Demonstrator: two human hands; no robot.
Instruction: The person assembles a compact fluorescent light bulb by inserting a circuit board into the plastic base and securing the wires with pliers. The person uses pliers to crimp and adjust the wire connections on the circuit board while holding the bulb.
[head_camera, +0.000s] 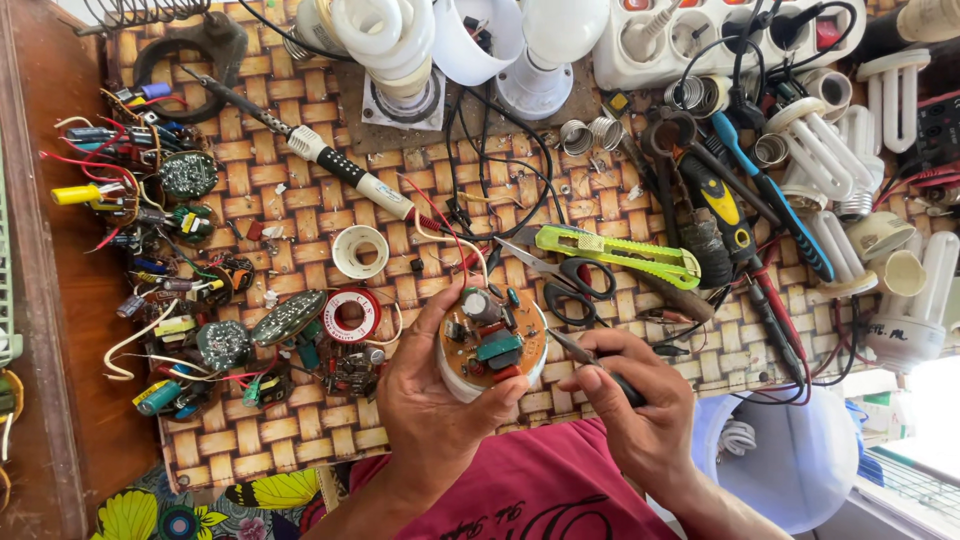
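Note:
My left hand (432, 400) grips a round white lamp base (492, 340) with its circuit board facing up; the board carries a green part, a red part and a grey capacitor. A red and a white wire run from it toward the mat. My right hand (636, 400) holds a thin black-handled tool (585, 355), its metal tip pointing at the right edge of the board. Both hands hover over the near edge of the woven mat (300, 210).
Loose circuit boards (288, 318) and parts crowd the left. A soldering iron (345, 168), solder rolls (352, 314), scissors (565, 280), a green utility knife (620, 252), screwdrivers (770, 205), spiral and tube lamps (395, 45), a power strip (720, 30) and a translucent cup (790, 460) surround the hands.

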